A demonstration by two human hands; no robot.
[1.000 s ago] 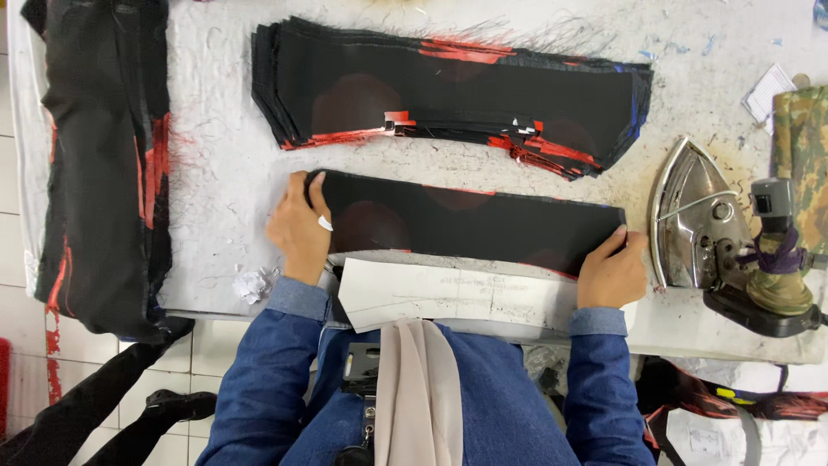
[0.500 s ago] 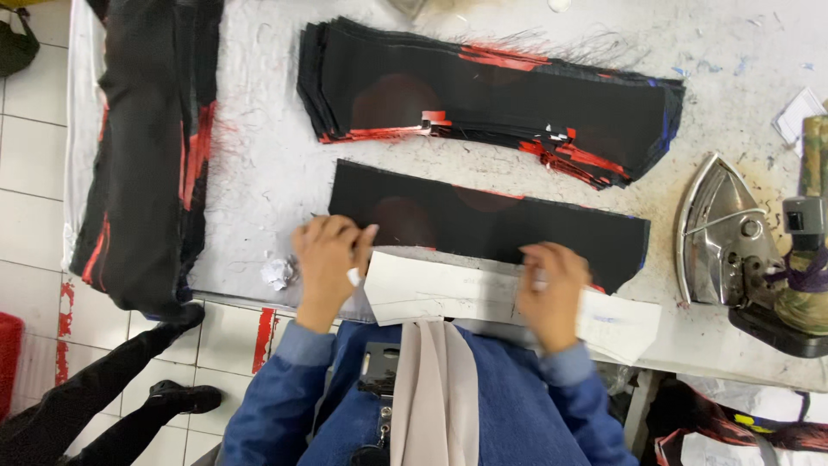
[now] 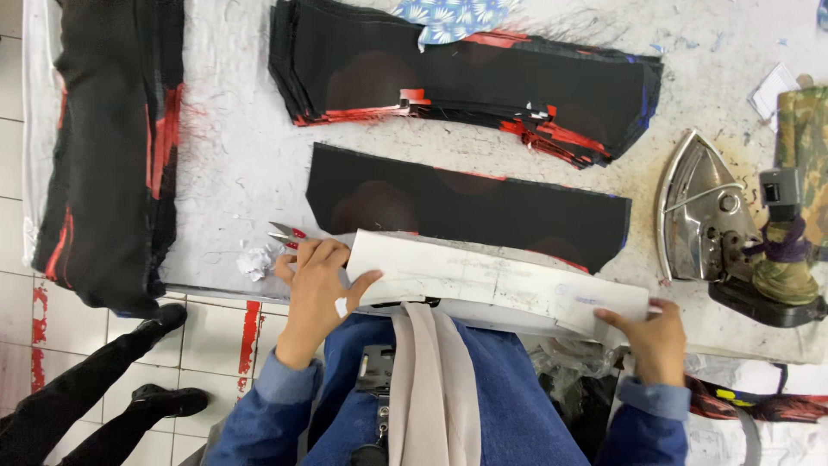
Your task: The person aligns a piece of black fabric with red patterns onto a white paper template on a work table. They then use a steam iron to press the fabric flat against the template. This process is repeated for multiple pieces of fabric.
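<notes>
Holding a long white paper pattern piece (image 3: 496, 285) by its two ends, the person keeps it at the near edge of the bench (image 3: 250, 164), its long axis running left to right and dipping slightly toward the right end. The left hand (image 3: 317, 289) has its fingers (image 3: 304, 259) curled over the left end of the paper, thumb pressed on its face, so that hand is closed on the sheet; a small white plaster sits on the thumb side. The right hand (image 3: 654, 335) pinches the right end between thumb and fingers, just off the bench edge. Just beyond the paper lies a single black fabric panel (image 3: 466, 207), flat, its long axis parallel to the paper, with a thin red edge showing along parts of it. A pair of red-handled thread snips (image 3: 286, 234) lies just left of the left hand, tips pointing left, beside a crumpled scrap of white paper (image 3: 255, 261). Farther back a stack of black panels with red trim (image 3: 466, 73) lies in the same direction, a blue floral scrap (image 3: 453, 15) on its far edge. A pile of black and red cloth (image 3: 108, 138) hangs over the left end of the bench. A metal steam iron (image 3: 703, 211) rests on its side to the right, well apart from the paper.
</notes>
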